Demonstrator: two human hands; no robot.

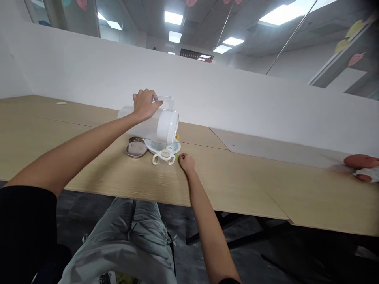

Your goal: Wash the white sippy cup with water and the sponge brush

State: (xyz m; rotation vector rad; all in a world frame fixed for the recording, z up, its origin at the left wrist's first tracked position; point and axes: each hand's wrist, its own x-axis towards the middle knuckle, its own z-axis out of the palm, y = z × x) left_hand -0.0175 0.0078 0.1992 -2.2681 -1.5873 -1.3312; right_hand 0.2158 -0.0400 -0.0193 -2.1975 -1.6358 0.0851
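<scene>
Nearest, the grey trousers (118, 228) are running off the lower edge of view. The table (237, 177) is spanning the width beyond them.

The right hand (187, 162) is resting at the table with its fingers curling inward; a bit of green (176, 157) is showing just beside the fingertips, mostly hidden, and whether they are gripping it, cannot tell. Just left, a white two-armed piece (164, 155) is lying with its arms pointing toward the wearer. A shallow metal dish (136, 149) is sitting farther left, and a white plate (177, 147) is lying behind the piece, partly covered. A yellow item (178, 138) is barely peeping out behind.

Above the plate, the clear pitcher (151, 128) is lying sideways in the left hand (144, 104), its long axis running left to right, its white-banded end facing right and slightly down. The left forearm (85, 148) is hiding part of its body; contact with the plate, cannot tell. The fingers are wrapping the handle (164, 98), so the body is hanging below them.

Behind, a white wall (207, 102) is standing.
</scene>
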